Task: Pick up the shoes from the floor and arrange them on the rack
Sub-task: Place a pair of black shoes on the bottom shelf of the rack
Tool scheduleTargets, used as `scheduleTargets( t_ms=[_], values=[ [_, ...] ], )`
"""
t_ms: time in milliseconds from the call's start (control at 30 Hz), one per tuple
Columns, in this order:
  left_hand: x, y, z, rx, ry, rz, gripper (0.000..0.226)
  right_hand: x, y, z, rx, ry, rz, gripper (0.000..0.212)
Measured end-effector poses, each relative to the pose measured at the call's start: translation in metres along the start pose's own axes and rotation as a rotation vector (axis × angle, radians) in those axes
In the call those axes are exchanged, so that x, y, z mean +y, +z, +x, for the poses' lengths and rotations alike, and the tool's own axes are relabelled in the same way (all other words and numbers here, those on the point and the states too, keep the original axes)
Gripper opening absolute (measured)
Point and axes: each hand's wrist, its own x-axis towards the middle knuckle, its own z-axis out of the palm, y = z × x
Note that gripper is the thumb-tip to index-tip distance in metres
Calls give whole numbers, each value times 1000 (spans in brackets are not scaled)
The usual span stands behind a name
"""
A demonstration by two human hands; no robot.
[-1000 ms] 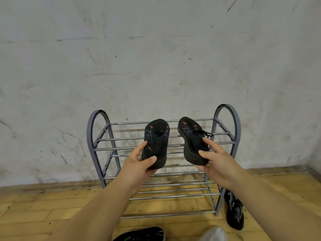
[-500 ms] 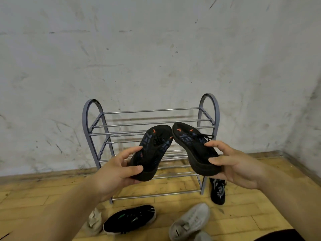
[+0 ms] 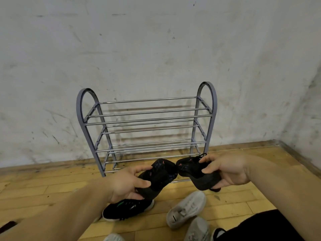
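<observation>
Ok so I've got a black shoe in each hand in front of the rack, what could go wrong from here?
The rack has only thin rods with gaps, so a shoe set down crooked might tip or slip through.
The left hand and right hand hold the left black shoe and right black shoe sole up; turning them over could loosen the grip.
The black sneaker and grey sneaker lie on the floor nearby: trip hazard.

grey metal-tube shoe rack (image 3: 145, 119) sits against the white wall (image 3: 156, 49). In front of it, left black shoe (image 3: 159, 174) and right black shoe (image 3: 194, 173) touch toes, the left one over a black white-soled sneaker (image 3: 126, 208) on the wooden floor (image 3: 43, 185).
</observation>
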Motion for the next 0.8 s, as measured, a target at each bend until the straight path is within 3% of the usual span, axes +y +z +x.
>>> scheduleTargets(
  t_ms=[167,300,500,700,800],
  values=[
    [-40,6,41,23,-75,-19,67,2,-2,31,7,110,-74,45],
    [-72,12,67,7,-90,144,74,6,-10,70,-17,203,-168,51],
    [-118,33,125,125,-128,62,72,43,-39,146,-113,305,-143,56],
    [-160,39,208,267,-144,-113,74,130,-61,237,18,179,158,61],
    [-175,42,238,325,-106,-96,73,165,-60,274,127,51,184,62]
  ],
)
